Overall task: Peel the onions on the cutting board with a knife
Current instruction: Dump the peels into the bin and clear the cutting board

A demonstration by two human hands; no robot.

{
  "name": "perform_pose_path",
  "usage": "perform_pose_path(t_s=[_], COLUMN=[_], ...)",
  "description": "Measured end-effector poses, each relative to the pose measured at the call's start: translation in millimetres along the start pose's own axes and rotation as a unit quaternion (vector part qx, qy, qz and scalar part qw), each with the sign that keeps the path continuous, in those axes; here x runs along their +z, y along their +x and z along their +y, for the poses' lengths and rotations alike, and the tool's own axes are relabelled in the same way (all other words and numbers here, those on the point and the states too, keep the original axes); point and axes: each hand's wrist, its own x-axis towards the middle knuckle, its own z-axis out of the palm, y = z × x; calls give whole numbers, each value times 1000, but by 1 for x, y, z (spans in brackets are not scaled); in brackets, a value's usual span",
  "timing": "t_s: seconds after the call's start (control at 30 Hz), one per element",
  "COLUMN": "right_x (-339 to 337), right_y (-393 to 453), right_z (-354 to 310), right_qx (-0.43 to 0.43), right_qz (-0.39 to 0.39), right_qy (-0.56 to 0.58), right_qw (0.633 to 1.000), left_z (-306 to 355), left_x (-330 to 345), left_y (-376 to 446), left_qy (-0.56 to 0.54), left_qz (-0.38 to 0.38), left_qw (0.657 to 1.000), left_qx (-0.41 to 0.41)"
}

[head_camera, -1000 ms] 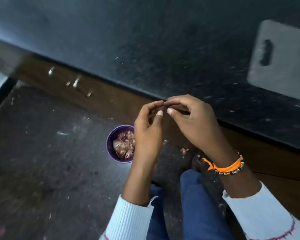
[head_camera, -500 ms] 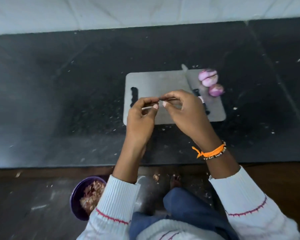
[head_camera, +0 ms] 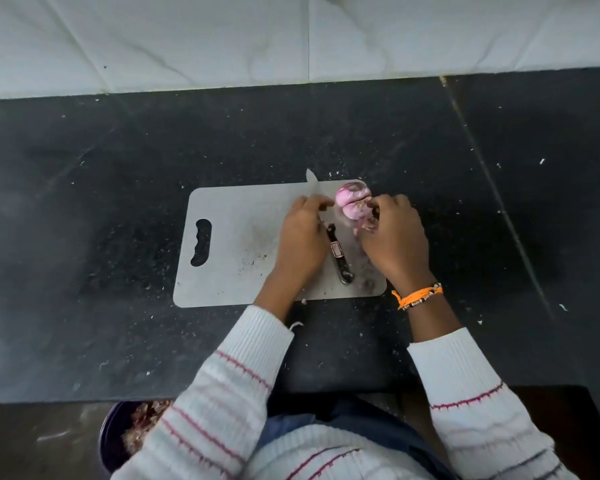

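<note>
Dark counter [head_camera: 84,202]: right hand [head_camera: 394,237] touching onions [head_camera: 353,201]

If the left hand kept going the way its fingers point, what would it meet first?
Probably the knife blade: the left hand lies beside it, fingertips at the blade, the onions just beyond. Depth is unclear.

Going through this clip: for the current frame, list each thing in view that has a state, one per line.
knife: lying flat on the board, not gripped
onions: peeled, clustered at the board's far right corner
cutting board: flat on the counter, speckled with scraps
left hand: over the knife blade, fingers curled
right hand: fingertips at the onions
purple bowl: holding peels
</note>
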Motion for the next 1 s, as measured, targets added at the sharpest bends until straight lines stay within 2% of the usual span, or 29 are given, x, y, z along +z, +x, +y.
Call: perform_pose_path(t_s=[0.13, 0.27, 0.47, 0.63, 0.73, 0.9, 1.0], right_x=[10, 16, 19, 17, 15, 22, 36], right_y=[-3, -5, -5, -3, -3, -3, -5], right_z=[5, 11, 14, 12, 6, -17, -30], right_qx=[15, 24, 44, 38, 22, -54, -102], right_qz=[-1, 13, 41, 60, 72, 56, 43], right_qy=[-24, 15, 66, 80, 97, 175, 153], right_qw=[1000, 1000, 996, 994, 992, 981, 982], left_z=[8, 6, 10, 10, 15, -6, -34], left_x=[16, 27, 32, 32, 21, -13, -32], left_y=[37, 51, 51, 42, 38, 19, 2], left_qy=[47, 75, 45, 77, 50, 1, -1], left_qz=[-58, -110, -89, -80, -53, 48, 95], left_qw=[996, 990, 995, 994, 997, 999, 994], left_qx=[54, 50, 25, -1, -15, -18, -57])
